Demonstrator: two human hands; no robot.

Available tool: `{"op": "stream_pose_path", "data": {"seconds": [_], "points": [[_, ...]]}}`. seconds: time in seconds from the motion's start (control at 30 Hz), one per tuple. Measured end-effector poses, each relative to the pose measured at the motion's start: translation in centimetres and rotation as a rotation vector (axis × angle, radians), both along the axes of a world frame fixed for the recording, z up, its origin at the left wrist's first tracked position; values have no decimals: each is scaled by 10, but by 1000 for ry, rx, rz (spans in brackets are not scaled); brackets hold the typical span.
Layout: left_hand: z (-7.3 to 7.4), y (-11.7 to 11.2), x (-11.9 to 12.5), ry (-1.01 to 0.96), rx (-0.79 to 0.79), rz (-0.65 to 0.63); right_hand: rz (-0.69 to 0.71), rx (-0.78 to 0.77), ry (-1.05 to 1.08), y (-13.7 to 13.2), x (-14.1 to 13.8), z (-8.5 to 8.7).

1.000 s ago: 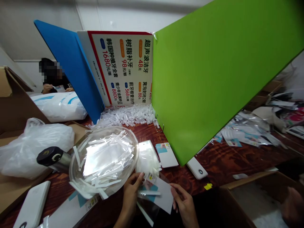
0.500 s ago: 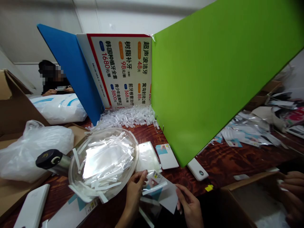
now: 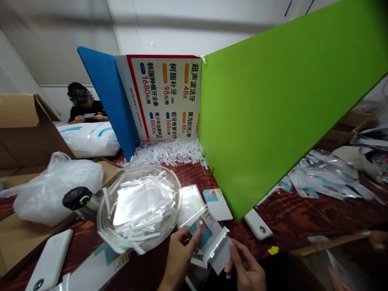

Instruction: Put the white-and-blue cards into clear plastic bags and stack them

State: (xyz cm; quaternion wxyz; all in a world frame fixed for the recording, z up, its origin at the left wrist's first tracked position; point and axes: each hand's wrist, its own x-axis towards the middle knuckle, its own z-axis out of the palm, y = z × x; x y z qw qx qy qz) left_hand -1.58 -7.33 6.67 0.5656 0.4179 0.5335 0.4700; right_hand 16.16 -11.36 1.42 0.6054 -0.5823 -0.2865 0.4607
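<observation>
My left hand [image 3: 181, 252] pinches a printed card [image 3: 209, 230] together with the clear plastic bag around it, near the card's blue and yellow print. The bag's shiny edge strip [image 3: 216, 245] lies across the card, and the card's plain white end [image 3: 220, 258] sticks out past it. At that end my right hand [image 3: 246, 264] is closed, with fingertips against the card's lower right side. Just beyond the hands lie a stack of clear bags [image 3: 192, 200] and a stack of cards [image 3: 217, 205].
Left of the hands stands a round clear tub [image 3: 178, 198] of plastic strips. A bottle [image 3: 80, 200] leans beside it. Green board [image 3: 257, 109] rises behind, near a heap of small clear tubes [image 3: 169, 152]. Another person's hand [image 3: 336, 279] is above a carton [image 3: 309, 252] at right.
The bag's edge strip has moved along the card toward my right hand, so more of the card is inside the bag. The view has shifted, moving the scene slightly right.
</observation>
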Motion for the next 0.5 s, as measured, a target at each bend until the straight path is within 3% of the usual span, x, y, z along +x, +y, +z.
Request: {"op": "stream_pose_path", "data": {"seconds": [0.13, 0.37, 0.5], "points": [[2, -7, -6, 8, -25, -38, 132, 34, 83, -5, -14, 1], [16, -28, -47, -100, -33, -59, 294, 145, 41, -11, -44, 9], [19, -44, -63, -46, -46, -71, 408, 228, 62, -6, -75, 18]]}}
